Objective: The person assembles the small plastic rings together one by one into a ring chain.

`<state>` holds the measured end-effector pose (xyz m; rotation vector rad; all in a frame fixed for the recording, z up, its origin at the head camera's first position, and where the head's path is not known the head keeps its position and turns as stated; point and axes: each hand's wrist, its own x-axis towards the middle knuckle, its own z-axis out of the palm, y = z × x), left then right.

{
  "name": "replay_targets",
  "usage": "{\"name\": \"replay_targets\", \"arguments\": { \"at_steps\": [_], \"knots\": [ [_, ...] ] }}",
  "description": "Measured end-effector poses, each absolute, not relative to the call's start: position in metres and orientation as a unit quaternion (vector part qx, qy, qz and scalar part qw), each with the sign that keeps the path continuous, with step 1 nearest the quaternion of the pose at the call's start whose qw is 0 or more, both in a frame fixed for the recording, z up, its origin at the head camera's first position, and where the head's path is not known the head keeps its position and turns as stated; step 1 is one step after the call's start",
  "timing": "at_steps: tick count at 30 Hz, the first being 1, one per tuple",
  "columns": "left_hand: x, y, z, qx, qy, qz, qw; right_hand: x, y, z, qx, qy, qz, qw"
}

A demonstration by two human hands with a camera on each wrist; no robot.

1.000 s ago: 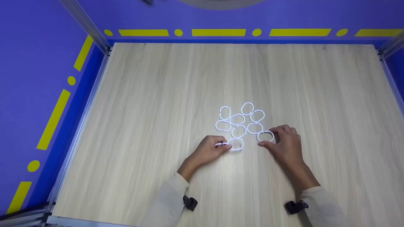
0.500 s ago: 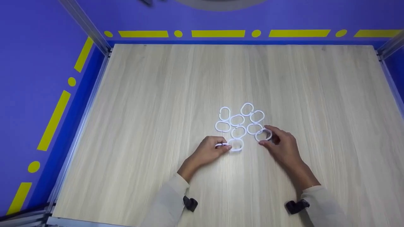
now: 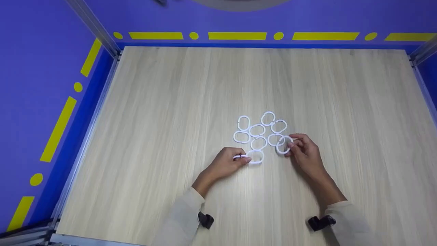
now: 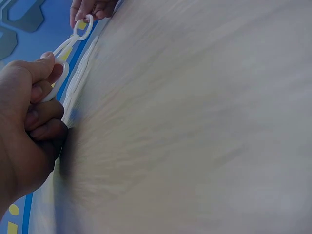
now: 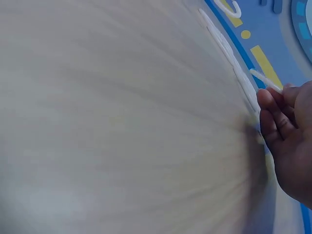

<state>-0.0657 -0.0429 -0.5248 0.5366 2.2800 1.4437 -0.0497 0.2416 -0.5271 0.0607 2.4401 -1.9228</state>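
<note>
My left hand [image 3: 227,162] pinches white oval plastic rings between thumb and fingers. One ring [image 3: 259,160] faces up beyond the fingertips; another ring [image 3: 236,156] shows edge-on at the hand. Whether the two are linked is hard to tell. In the left wrist view, a ring [image 4: 65,78] sticks out between thumb and forefinger. To the right, my right hand [image 3: 307,155] pinches another oval ring [image 3: 278,149], tilted up and overlapping a flat ring [image 3: 272,140] in the head view. Its thumb lies over the ring's right side.
Several more white oval rings [image 3: 258,143] lie flat in a cluster beyond the hands, some with a small gap. They rest on a pale wood-grain table [image 3: 164,119]. Blue walls [image 3: 239,22] with yellow marks stand at the back and sides.
My right hand has shifted its grip, and its ring has moved left and turned from lying sideways to standing more upright. The left hand and the other rings stay put.
</note>
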Motion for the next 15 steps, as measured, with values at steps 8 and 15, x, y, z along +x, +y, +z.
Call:
{"name": "replay_targets", "arguments": {
  "at_steps": [8, 15],
  "knots": [
    [-0.067, -0.043, -0.523, 0.201, 0.813, 0.511, 0.191, -0.054, 0.233, -0.522, 0.042, 0.749, -0.659, 0.050],
    [-0.067, -0.042, -0.524, 0.212, 0.823, 0.492, 0.189, -0.057, 0.221, -0.516, 0.034, 0.724, -0.682, 0.094]
  ]
}}
